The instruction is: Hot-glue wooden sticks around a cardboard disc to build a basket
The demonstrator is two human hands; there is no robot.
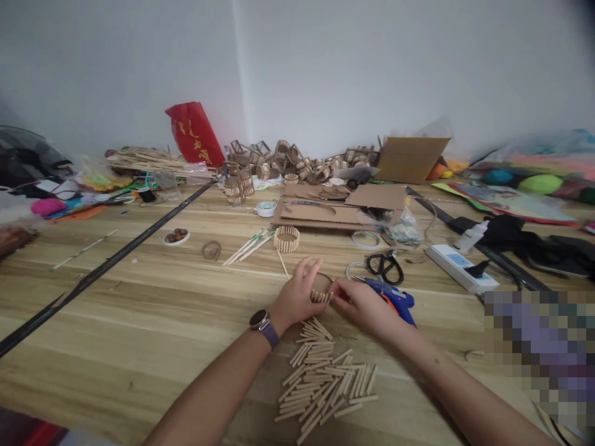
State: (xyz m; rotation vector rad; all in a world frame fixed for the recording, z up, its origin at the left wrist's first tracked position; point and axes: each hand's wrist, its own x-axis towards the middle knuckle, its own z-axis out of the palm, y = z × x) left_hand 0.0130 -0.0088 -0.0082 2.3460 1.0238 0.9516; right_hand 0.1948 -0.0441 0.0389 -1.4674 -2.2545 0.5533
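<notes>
My left hand (297, 296) and my right hand (362, 305) meet over a small round cardboard ring (321, 291) that has short wooden sticks stuck along its side. Both hands are closed on it in a pinch, the left from the left side, the right from the right. A watch sits on my left wrist. Just below the hands lies a loose pile of short wooden sticks (323, 378). A blue glue gun (395, 301) rests on the table right behind my right hand.
A finished stick ring (287, 238), black scissors (385, 266), tape rolls, a white power strip (460, 266) and cardboard sheets (339, 207) lie farther back. Many stick rings are heaped by the wall, beside a red bag (194, 133). A black rod (106, 263) crosses the left side.
</notes>
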